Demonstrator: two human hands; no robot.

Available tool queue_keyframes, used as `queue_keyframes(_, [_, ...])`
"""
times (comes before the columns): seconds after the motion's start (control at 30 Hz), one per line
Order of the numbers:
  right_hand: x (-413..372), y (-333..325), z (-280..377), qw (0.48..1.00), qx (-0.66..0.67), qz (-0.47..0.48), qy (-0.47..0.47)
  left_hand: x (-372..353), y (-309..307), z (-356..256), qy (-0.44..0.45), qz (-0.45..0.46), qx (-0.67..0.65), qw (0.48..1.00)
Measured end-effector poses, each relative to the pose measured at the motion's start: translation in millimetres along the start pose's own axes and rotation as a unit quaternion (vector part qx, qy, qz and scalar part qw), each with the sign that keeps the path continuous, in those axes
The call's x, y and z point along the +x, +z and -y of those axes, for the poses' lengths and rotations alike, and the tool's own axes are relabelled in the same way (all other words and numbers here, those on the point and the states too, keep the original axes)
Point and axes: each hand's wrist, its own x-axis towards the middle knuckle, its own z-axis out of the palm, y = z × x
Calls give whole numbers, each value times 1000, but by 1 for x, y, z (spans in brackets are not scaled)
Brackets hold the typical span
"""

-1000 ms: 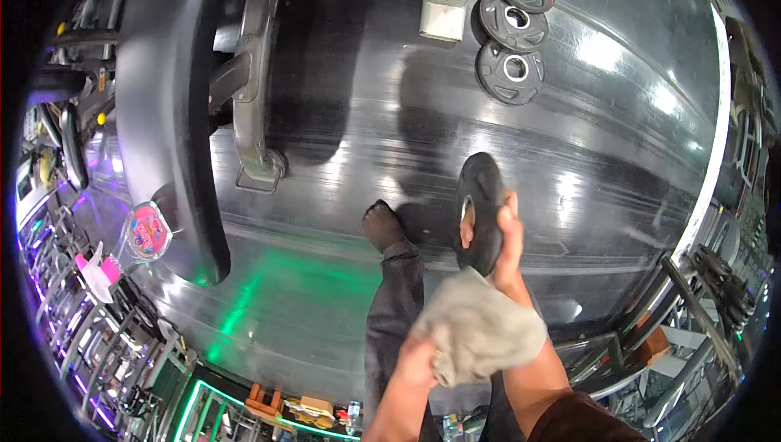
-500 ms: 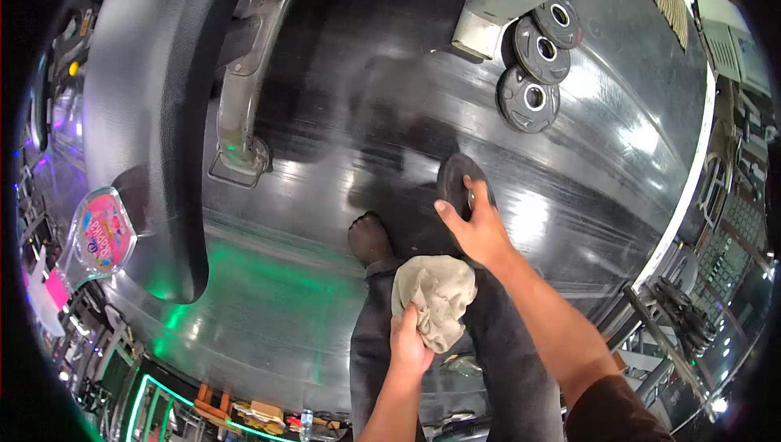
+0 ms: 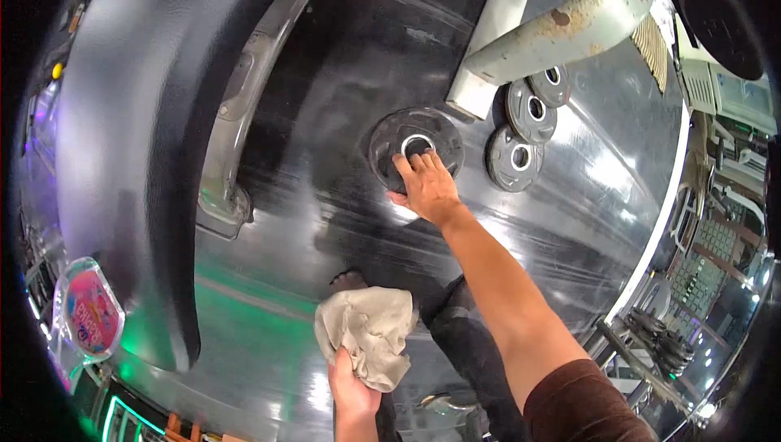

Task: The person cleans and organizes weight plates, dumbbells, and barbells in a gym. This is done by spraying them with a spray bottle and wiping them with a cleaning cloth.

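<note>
Weight plate (image 3: 389,142) now flat on the floor (image 3: 325,76), earlier carried on edge, right hand (image 3: 429,190) fingers (image 3: 404,167) pressed together across its near half, tips at the hole, smaller plates (image 3: 514,157) just right, left hand (image 3: 351,385) clutching cloth (image 3: 366,332) nearer.

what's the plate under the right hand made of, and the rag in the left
Weight plate: looks like black rubber-coated or painted metal, matte, with a bright metal ring round its centre hole. Rag: soft beige cloth, likely cotton, judging by its limp crumpled folds in the left hand.
</note>
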Motion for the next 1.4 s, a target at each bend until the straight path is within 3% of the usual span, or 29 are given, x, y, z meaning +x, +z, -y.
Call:
queue_keyframes(0.13, [15, 12, -3, 1000, 2, 14, 13, 4, 7, 7, -16, -10, -26, 999])
queue_keyframes(0.2, [17, 12, 1, 996, 16, 56, 71, 5, 12, 14, -27, 15, -34, 999])
queue_keyframes(0.37, [19, 23, 6, 996, -10, 54, 71, 2, 15, 27, -53, 12, -50, 997])
queue_keyframes(0.47, [8, 38, 7, 996, 1, -72, 49, 2, 24, 28, -60, -15, -37, 997])
queue_keyframes(0.5, [1, 25, 11, 993, 68, -81, 49, 3, 26, 29, -64, -2, -43, 997])
queue_keyframes(0.63, [-38, 23, -29, 970, 138, -49, 195, 7, 37, 31, -73, 11, -42, 996])
queue_keyframes(0.73, [-70, 42, -108, 937, 134, -155, 282, 5, 38, 39, -77, 10, -34, 996])
queue_keyframes(0.77, [-77, 32, -124, 919, 144, -126, 345, 5, 37, 41, -76, 12, -32, 997])
queue_keyframes(0.87, [-102, 57, -192, 942, 102, -39, 318, 5, 41, 40, -78, 37, -17, 996])
queue_keyframes(0.97, [-101, 41, -178, 931, 61, 65, 355, 2, 39, 44, -67, 27, 17, 997])
queue_keyframes(1.17, [-99, 59, -193, 938, 3, 49, 344, -3, 56, 50, -81, 24, 65, 994])
queue_keyframes(1.4, [-89, -21, -179, 945, 142, 69, 286, -5, 59, 59, -48, 28, 72, 996])
